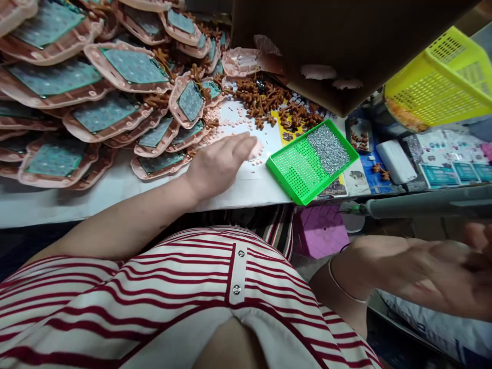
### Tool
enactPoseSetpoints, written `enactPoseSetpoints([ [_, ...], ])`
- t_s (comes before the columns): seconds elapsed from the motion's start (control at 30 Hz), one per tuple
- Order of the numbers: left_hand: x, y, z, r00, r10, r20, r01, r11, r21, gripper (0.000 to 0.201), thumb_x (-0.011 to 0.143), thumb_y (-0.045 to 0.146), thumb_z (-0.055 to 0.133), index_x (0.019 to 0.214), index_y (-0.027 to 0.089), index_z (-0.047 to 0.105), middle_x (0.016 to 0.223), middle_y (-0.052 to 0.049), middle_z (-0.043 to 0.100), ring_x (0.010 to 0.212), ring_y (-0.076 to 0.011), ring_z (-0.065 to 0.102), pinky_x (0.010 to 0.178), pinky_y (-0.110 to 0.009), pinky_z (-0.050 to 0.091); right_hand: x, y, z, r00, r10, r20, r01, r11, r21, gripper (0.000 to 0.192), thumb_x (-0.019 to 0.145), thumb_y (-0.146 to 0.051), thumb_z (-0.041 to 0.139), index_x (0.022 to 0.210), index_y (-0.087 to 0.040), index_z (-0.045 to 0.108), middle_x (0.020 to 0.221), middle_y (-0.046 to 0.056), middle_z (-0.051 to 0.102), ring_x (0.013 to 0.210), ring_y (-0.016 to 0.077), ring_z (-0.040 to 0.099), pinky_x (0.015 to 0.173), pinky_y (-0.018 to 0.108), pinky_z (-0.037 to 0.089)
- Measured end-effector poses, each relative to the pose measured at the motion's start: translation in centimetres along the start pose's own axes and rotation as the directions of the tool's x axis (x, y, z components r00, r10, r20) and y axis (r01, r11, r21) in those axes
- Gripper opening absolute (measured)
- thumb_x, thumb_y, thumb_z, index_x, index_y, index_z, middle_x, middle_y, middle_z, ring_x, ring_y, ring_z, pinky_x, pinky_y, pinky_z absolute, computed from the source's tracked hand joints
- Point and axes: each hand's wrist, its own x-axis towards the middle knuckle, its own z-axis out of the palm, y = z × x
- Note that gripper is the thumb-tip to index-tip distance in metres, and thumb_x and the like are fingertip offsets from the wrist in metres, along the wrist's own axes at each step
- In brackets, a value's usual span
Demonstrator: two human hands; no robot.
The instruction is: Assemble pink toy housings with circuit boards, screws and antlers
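Note:
My left hand [217, 166] rests palm down on the white table, its fingers close together and bent over a pale pink patch at the fingertips. What they hold, if anything, is hidden. Small pink pieces [230, 120] lie scattered just beyond it. To its left are stacked pink plastic shell halves [134, 66] with green circuit boards fitted inside. My right hand [426, 277] is off the table at the lower right, smeared by motion. Just above it runs a grey cylindrical tool [418, 205] with a green tip; I cannot tell whether the fingers touch it.
A green perforated tray [295, 177] holds many small silvery screws [330, 148]. Brown branching plastic parts [261, 102] lie behind it, beside a large cardboard box [326, 46]. A yellow basket [442, 87] and a white block [396, 161] stand at right. A purple stool [321, 230] is below the table edge.

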Motion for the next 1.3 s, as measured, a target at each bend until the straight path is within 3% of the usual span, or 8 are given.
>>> enactPoseSetpoints([
  [0.03, 0.3, -0.3, -0.3, 1.000, -0.003, -0.011, 0.004, 0.999, 0.043, 0.045, 0.089, 0.013, 0.048, 0.133, 0.016, 0.058, 0.136, -0.013, 0.064, 0.127, -0.0263, 0.060, 0.111, -0.042, 0.045, -0.3, -0.5, 0.3, 0.963, -0.174, -0.204, 0.181, 0.983, 0.015, 0.026, 0.095, -0.059, 0.041, 0.116, -0.059, 0.057, 0.108, 0.001, 0.061, 0.109, 0.0285, 0.055, 0.090, 0.056, 0.048],
  [0.1, 0.8, -0.7, -0.6, 0.999, -0.042, -0.015, 0.042, 0.999, 0.033, 0.047, 0.086, 0.012, 0.051, 0.132, 0.015, 0.058, 0.132, -0.013, 0.066, 0.120, -0.0265, 0.063, 0.105, -0.041, 0.048, -1.4, -1.9, 1.5, 0.965, -0.257, -0.050, 0.260, 0.962, 0.079, 0.027, 0.090, -0.039, 0.065, 0.116, -0.046, 0.065, 0.101, 0.002, 0.062, 0.099, 0.0239, 0.059, 0.087, 0.049, 0.051],
  [0.23, 0.5, -0.3, -0.5, 0.988, -0.145, 0.055, 0.154, 0.962, -0.225, 0.045, 0.082, 0.018, 0.059, 0.126, 0.014, 0.059, 0.122, -0.010, 0.069, 0.110, -0.0245, 0.065, 0.097, -0.037, 0.051, -4.2, -4.6, 5.0, 0.856, -0.190, 0.481, 0.067, 0.963, 0.262, 0.022, 0.089, -0.016, 0.065, 0.107, -0.028, 0.067, 0.098, 0.003, 0.068, 0.095, 0.0195, 0.065, 0.085, 0.041, 0.055],
  [0.4, -0.4, 0.8, -0.1, 0.963, -0.212, 0.168, 0.268, 0.831, -0.487, 0.044, 0.079, 0.027, 0.065, 0.120, 0.014, 0.060, 0.118, -0.011, 0.069, 0.108, -0.0253, 0.065, 0.099, -0.037, 0.049, -6.4, -5.5, 9.2, 0.728, -0.062, 0.683, -0.209, 0.928, 0.307, 0.010, 0.091, -0.025, 0.065, 0.100, -0.023, 0.066, 0.095, 0.004, 0.068, 0.090, 0.0178, 0.064, 0.080, 0.037, 0.054],
  [0.63, -1.1, 0.7, 0.1, 0.964, -0.200, 0.175, 0.252, 0.897, -0.362, 0.046, 0.080, 0.017, 0.054, 0.126, 0.019, 0.058, 0.126, -0.008, 0.066, 0.118, -0.0246, 0.061, 0.104, -0.037, 0.045, -7.2, -6.4, 10.7, 0.620, 0.080, 0.780, -0.337, 0.925, 0.174, 0.012, 0.086, -0.032, 0.067, 0.090, -0.023, 0.060, 0.090, 0.003, 0.065, 0.081, 0.0162, 0.059, 0.077, 0.035, 0.052],
  [0.93, -0.4, -0.1, 0.2, 0.947, -0.287, 0.142, 0.319, 0.884, -0.341, 0.048, 0.077, 0.020, 0.059, 0.125, 0.019, 0.059, 0.124, -0.007, 0.069, 0.117, -0.0256, 0.062, 0.105, -0.038, 0.047, -7.9, -5.4, 11.2, 0.589, 0.120, 0.799, -0.430, 0.884, 0.185, 0.014, 0.086, -0.020, 0.055, 0.099, -0.022, 0.062, 0.098, 0.005, 0.068, 0.088, 0.0177, 0.063, 0.081, 0.038, 0.053],
  [1.17, -0.5, -0.5, -1.1, 0.993, -0.118, 0.012, 0.117, 0.964, -0.238, 0.041, 0.083, 0.019, 0.062, 0.124, 0.023, 0.065, 0.140, -0.010, 0.062, 0.140, -0.0301, 0.049, 0.121, -0.046, 0.030, -6.0, -4.5, 11.4, 0.713, 0.135, 0.688, -0.356, 0.915, 0.189, 0.010, 0.088, -0.023, 0.058, 0.096, -0.025, 0.064, 0.100, 0.004, 0.066, 0.091, 0.0190, 0.062, 0.082, 0.040, 0.054],
  [1.3, 0.6, -0.6, -2.0, 0.967, -0.251, -0.038, 0.204, 0.855, -0.476, 0.045, 0.077, 0.020, 0.070, 0.122, 0.020, 0.064, 0.130, -0.011, 0.066, 0.127, -0.0295, 0.058, 0.114, -0.045, 0.039, -4.1, -2.6, 10.9, 0.802, 0.166, 0.574, -0.296, 0.945, 0.139, 0.009, 0.088, -0.024, 0.059, 0.097, -0.024, 0.064, 0.101, 0.006, 0.065, 0.097, 0.0209, 0.064, 0.086, 0.041, 0.055],
])
